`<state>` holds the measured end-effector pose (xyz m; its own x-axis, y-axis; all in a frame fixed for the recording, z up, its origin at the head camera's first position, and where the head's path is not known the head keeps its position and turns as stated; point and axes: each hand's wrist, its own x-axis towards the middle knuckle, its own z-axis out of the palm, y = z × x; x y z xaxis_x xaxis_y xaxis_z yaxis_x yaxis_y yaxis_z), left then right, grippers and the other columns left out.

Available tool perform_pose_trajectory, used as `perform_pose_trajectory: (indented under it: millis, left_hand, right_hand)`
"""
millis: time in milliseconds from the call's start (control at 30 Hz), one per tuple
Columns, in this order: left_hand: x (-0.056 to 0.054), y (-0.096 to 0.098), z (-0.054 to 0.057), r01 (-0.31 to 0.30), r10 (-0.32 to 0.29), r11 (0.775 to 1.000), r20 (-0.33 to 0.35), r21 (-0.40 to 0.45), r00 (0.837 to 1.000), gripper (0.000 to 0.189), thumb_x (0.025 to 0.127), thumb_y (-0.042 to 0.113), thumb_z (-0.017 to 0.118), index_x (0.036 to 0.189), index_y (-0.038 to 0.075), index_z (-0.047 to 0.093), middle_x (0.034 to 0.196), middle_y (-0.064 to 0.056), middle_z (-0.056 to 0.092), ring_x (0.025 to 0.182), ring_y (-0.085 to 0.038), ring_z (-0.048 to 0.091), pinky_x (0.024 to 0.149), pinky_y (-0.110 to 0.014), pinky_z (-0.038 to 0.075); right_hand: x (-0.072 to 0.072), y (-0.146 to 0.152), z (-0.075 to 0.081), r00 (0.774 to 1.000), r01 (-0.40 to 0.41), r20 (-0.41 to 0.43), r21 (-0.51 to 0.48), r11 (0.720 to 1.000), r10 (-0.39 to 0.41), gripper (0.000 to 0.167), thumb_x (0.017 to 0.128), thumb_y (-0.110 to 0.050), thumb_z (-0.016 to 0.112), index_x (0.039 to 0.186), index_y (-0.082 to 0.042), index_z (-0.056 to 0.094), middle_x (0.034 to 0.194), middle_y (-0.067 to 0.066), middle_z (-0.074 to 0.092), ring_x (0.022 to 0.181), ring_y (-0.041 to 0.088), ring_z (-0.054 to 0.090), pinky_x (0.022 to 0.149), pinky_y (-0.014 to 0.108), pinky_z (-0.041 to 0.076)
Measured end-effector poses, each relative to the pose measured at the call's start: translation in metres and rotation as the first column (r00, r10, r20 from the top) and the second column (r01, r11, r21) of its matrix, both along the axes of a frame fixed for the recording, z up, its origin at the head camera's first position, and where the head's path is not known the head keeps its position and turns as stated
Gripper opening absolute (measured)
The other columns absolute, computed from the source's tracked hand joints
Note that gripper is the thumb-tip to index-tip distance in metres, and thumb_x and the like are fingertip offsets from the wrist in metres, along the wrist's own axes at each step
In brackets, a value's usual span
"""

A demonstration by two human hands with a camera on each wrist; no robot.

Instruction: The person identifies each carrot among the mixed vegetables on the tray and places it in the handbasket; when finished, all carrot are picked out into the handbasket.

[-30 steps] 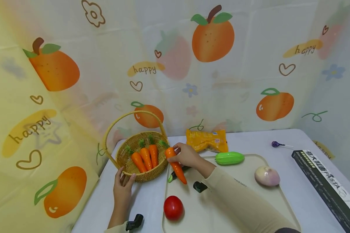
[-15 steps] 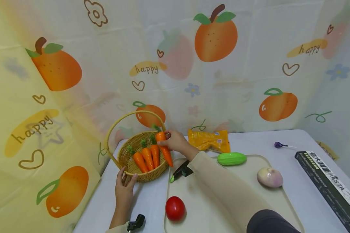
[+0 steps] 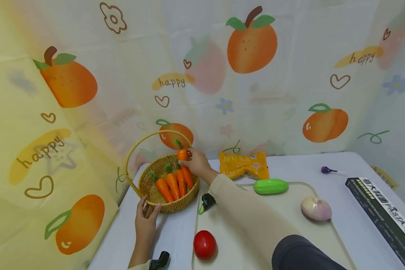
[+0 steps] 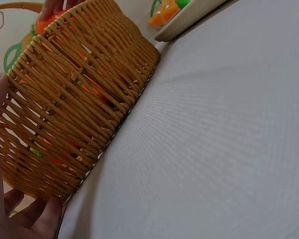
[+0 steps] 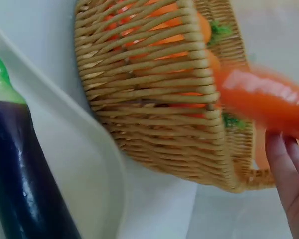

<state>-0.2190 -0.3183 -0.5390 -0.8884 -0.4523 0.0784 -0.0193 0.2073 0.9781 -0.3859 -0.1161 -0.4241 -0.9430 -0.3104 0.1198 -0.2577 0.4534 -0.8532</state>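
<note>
A wicker basket with an arched handle stands at the table's left side, holding three orange carrots with green tops. My left hand grips its near-left side. The left wrist view shows my fingers low on the wicker wall, the thumb up at the rim. Over the right side of the basket, my right hand holds another carrot near its leafy end. That carrot slants tip-down past the rim in the right wrist view.
Right of the basket lies a beige tray with an eggplant, a tomato, a green cucumber-like vegetable and a purple-white onion. Behind it is a yellow packet. A lollipop and a pasta box lie at right.
My right hand has moved left with the carrot, from over the tray's edge to over the basket, and the carrot's tip has lowered inside. The left hand stays on the basket.
</note>
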Motion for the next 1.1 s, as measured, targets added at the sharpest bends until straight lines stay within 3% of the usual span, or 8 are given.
perform_pose_trajectory:
  millis: [167, 367, 500, 600, 767, 967, 1100]
  left_hand:
    - [0.001, 0.002, 0.001, 0.002, -0.002, 1.0, -0.006, -0.009, 1.0, 0.075, 0.09, 0.04, 0.07, 0.151, 0.021, 0.031, 0.157, -0.008, 0.024, 0.138, -0.03, 0.034, 0.098, -0.036, 0.039]
    - [0.0, -0.001, 0.001, 0.012, -0.012, 1.0, -0.015, -0.029, 1.0, 0.074, 0.09, 0.038, 0.069, 0.151, 0.021, 0.032, 0.157, -0.007, 0.024, 0.138, -0.03, 0.034, 0.098, -0.035, 0.039]
    - [0.001, -0.001, 0.001, 0.017, -0.017, 1.0, -0.003, -0.022, 1.0, 0.076, 0.089, 0.041, 0.07, 0.151, 0.021, 0.032, 0.156, -0.009, 0.025, 0.138, -0.029, 0.035, 0.097, -0.031, 0.041]
    - [0.003, 0.001, 0.002, 0.022, -0.022, 1.0, -0.006, -0.003, 1.0, 0.076, 0.09, 0.039, 0.07, 0.152, 0.02, 0.03, 0.155, -0.014, 0.027, 0.137, -0.031, 0.034, 0.092, -0.021, 0.044]
    - [-0.001, 0.003, 0.003, 0.041, -0.04, 0.999, -0.036, 0.013, 0.999, 0.076, 0.091, 0.035, 0.069, 0.152, 0.016, 0.029, 0.153, -0.02, 0.029, 0.137, -0.033, 0.034, 0.081, -0.006, 0.042]
    - [0.0, 0.003, 0.005, 0.045, -0.045, 0.999, -0.025, 0.0, 0.999, 0.076, 0.092, 0.035, 0.069, 0.153, 0.017, 0.028, 0.155, -0.016, 0.026, 0.138, -0.032, 0.033, 0.082, -0.006, 0.041]
    - [0.007, -0.001, 0.009, 0.009, -0.006, 0.999, -0.073, 0.036, 0.997, 0.073, 0.093, 0.025, 0.069, 0.152, 0.012, 0.029, 0.156, -0.014, 0.025, 0.138, -0.034, 0.032, 0.082, -0.006, 0.042]
  right_hand:
    - [-0.001, 0.0, -0.011, 1.0, -0.004, -0.028, 0.058, 0.998, 0.006, 0.061, 0.088, -0.033, 0.074, 0.139, -0.008, 0.051, 0.123, 0.006, 0.06, 0.108, 0.02, 0.058, 0.085, 0.032, 0.053]
    - [-0.001, -0.001, -0.018, 0.998, -0.016, -0.059, 0.241, 0.97, 0.032, 0.06, 0.088, -0.033, 0.074, 0.137, -0.004, 0.053, 0.119, 0.007, 0.064, 0.106, 0.02, 0.061, 0.087, 0.032, 0.052]
    - [0.0, -0.001, -0.019, 0.996, -0.02, -0.076, 0.293, 0.956, 0.044, 0.054, 0.091, -0.026, 0.072, 0.136, -0.003, 0.053, 0.108, 0.006, 0.066, 0.097, 0.02, 0.062, 0.082, 0.032, 0.052]
    - [0.0, 0.0, -0.021, 0.996, -0.019, -0.077, 0.31, 0.951, 0.045, 0.049, 0.091, -0.022, 0.071, 0.134, -0.004, 0.055, 0.103, 0.004, 0.064, 0.091, 0.019, 0.061, 0.076, 0.032, 0.052]
    - [-0.001, 0.009, -0.023, 0.996, -0.039, -0.072, 0.213, 0.976, 0.056, 0.044, 0.092, -0.02, 0.07, 0.131, -0.004, 0.057, 0.108, 0.007, 0.063, 0.091, 0.018, 0.058, 0.074, 0.03, 0.05]
    - [0.009, 0.033, -0.03, 0.995, -0.084, -0.051, -0.008, 0.996, 0.083, 0.047, 0.091, -0.018, 0.072, 0.133, -0.003, 0.056, 0.114, 0.011, 0.064, 0.093, 0.019, 0.061, 0.072, 0.03, 0.053]
    - [0.021, 0.061, -0.033, 0.995, -0.094, -0.038, -0.076, 0.993, 0.091, 0.046, 0.089, -0.018, 0.074, 0.13, -0.004, 0.059, 0.113, 0.01, 0.064, 0.092, 0.019, 0.063, 0.073, 0.029, 0.054]
